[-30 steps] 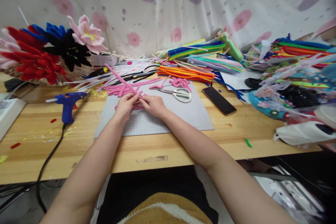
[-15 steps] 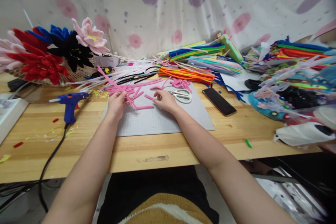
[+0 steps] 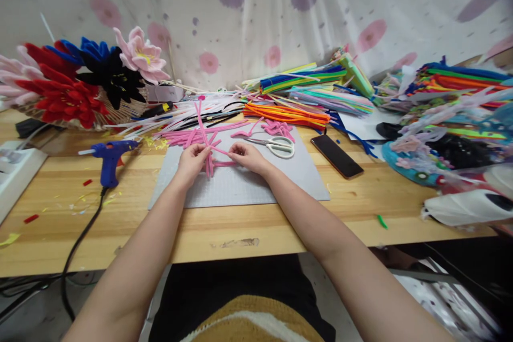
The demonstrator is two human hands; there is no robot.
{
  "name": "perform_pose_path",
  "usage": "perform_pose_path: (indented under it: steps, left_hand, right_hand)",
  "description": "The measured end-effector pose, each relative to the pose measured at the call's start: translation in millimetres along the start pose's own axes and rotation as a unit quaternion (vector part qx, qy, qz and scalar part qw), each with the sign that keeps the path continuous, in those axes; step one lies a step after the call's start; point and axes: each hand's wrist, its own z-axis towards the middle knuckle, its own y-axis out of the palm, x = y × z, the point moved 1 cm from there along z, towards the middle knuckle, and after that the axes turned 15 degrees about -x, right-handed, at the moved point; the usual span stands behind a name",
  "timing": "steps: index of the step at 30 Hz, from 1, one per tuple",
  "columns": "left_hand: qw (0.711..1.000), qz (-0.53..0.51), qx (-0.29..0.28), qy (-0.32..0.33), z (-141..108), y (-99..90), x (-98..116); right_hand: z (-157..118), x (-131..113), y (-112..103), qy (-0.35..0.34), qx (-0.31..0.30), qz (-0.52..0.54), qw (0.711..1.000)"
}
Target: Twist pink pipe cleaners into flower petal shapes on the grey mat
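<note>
My left hand is closed on a few long pink pipe cleaners, which stick up past the fingers and hang below them. Between the fingertips of my right hand is the end of a short pink pipe cleaner, whose other end reaches the left-hand pieces. Both hands are over a grey cutting mat. More cut pink pieces lie behind my left hand. Beyond my right hand are scissors with white handles and a curled pink bunch.
A blue glue gun with a black cord stands at left, near fuzzy flowers. Orange pipe cleaners and other coloured bundles line the back. A phone lies right of the mat; a white wrapped roll is farther right.
My left hand has moved right, and its long pink pipe cleaners now point more upright. My right hand has brought its short piece against them.
</note>
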Motion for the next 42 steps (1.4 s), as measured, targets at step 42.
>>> perform_pose_path:
  steps: [42]
  left_hand:
    - [0.980, 0.172, -0.100, -0.023, -3.5, 14.6, -11.5]
  right_hand:
    - [5.2, -3.9, -9.8, -0.021, 0.271, 0.304, 0.913]
